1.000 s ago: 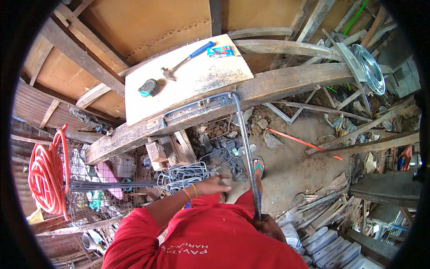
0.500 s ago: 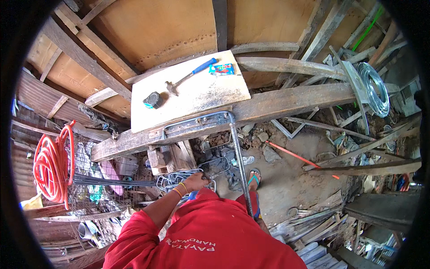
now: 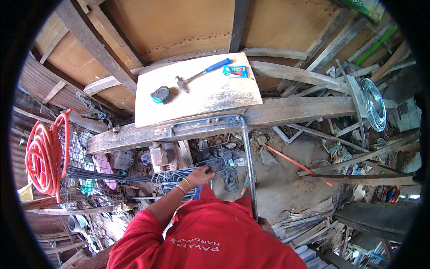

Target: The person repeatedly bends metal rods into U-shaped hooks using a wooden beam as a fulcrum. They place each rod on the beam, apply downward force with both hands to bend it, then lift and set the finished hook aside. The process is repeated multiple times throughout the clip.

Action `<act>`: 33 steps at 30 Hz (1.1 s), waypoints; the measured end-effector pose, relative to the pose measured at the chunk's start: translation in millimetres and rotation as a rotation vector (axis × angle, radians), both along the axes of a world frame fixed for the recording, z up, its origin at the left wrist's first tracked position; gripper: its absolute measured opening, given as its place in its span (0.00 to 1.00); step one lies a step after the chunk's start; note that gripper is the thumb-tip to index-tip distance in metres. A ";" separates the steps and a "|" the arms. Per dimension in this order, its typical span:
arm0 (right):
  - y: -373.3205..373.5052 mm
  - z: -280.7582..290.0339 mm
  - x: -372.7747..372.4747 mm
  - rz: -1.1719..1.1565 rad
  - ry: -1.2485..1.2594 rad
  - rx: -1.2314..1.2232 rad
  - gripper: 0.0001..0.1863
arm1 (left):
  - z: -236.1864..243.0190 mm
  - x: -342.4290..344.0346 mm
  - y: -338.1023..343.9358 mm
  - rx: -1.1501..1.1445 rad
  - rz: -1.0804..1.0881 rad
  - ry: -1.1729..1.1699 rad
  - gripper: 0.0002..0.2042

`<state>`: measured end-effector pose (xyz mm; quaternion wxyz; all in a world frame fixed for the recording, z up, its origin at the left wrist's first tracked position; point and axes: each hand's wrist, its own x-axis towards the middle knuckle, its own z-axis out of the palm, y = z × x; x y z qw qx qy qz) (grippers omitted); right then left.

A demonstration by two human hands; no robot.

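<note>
My left hand (image 3: 200,175), with yellow and red bands at its wrist, is closed, fingers curled. It is just right of a pile of bent metal stirrups (image 3: 172,181); whatever it holds is hidden. A long steel bar (image 3: 250,170) runs from the wooden beam toward my body. Its far end joins a bent rod (image 3: 204,118) lying along the beam's near face. My right hand (image 3: 268,228) is low beside my red shirt, closed at the bar's near end, its fingers mostly hidden.
A pale board (image 3: 197,101) on the wooden beam (image 3: 295,110) carries a hammer (image 3: 204,74), tape measure (image 3: 161,94) and small blue-red packet (image 3: 235,71). An orange hose coil (image 3: 43,154) hangs left; a wire coil (image 3: 374,105) hangs right. Thin dark rods (image 3: 107,174) cross the wire cage.
My left hand has moved slightly forward and right, away from the stirrups. The sandalled foot is now partly behind the steel bar. The whole view has shifted a little.
</note>
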<state>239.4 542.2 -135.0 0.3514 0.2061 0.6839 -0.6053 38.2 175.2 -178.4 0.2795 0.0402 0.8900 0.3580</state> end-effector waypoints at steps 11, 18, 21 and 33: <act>-73.7 106.1 -38.8 -0.131 -0.036 0.402 0.22 | 79.8 -28.7 -101.7 0.173 0.515 0.494 0.19; -91.3 172.2 -44.2 -0.001 0.022 0.590 0.21 | 126.3 -83.8 -124.1 0.149 0.485 0.636 0.25; -96.8 183.7 -45.5 0.060 0.165 0.629 0.21 | 126.7 -90.4 -118.3 0.143 0.442 0.661 0.29; -56.1 202.0 -68.9 0.228 0.562 0.725 0.21 | 143.2 -106.1 -168.5 0.260 0.271 0.581 0.11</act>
